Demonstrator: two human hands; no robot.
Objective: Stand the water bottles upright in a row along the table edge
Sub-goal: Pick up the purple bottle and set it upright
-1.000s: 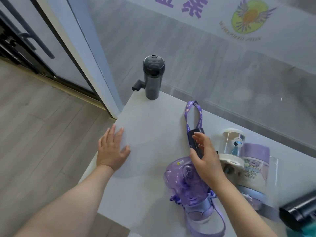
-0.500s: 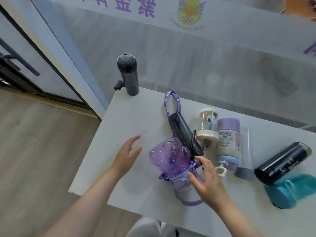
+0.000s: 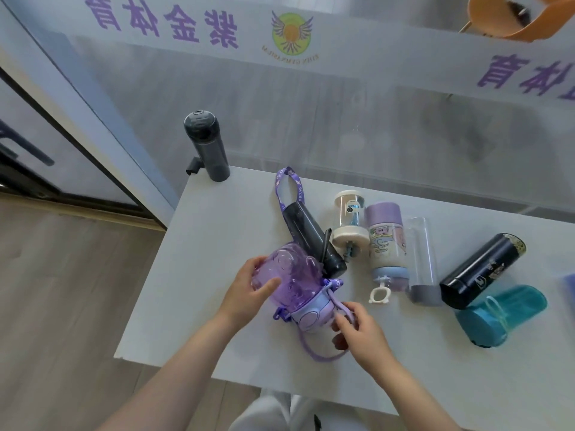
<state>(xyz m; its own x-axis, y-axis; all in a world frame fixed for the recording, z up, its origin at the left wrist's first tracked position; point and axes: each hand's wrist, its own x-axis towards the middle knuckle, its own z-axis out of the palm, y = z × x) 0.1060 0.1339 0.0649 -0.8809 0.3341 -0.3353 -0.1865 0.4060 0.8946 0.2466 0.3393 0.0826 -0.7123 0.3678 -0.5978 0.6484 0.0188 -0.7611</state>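
A dark grey bottle [image 3: 207, 147] stands upright at the far left corner of the white table [image 3: 211, 231]. The other bottles lie on their sides. My left hand [image 3: 249, 290] grips the round body of the purple bottle [image 3: 292, 278]. My right hand [image 3: 354, 329] touches its lilac lid and strap; whether the fingers grip it is unclear. Behind it lie a black bottle with a purple lanyard [image 3: 311, 234], a small clear bottle [image 3: 350, 219], a lilac cartoon bottle [image 3: 387, 244], a clear tube bottle [image 3: 421, 259], a black printed bottle [image 3: 482, 269] and a teal bottle [image 3: 501, 312].
A frosted glass wall [image 3: 342, 119] with purple lettering runs along the table's far edge. A door frame [image 3: 93, 126] stands at the left over wooden floor. An orange chair [image 3: 513, 17] shows behind the glass at the top right.
My left hand left the table top and took hold of the purple bottle's body. My right hand came off the black lanyard bottle and moved down to the purple bottle's lid.
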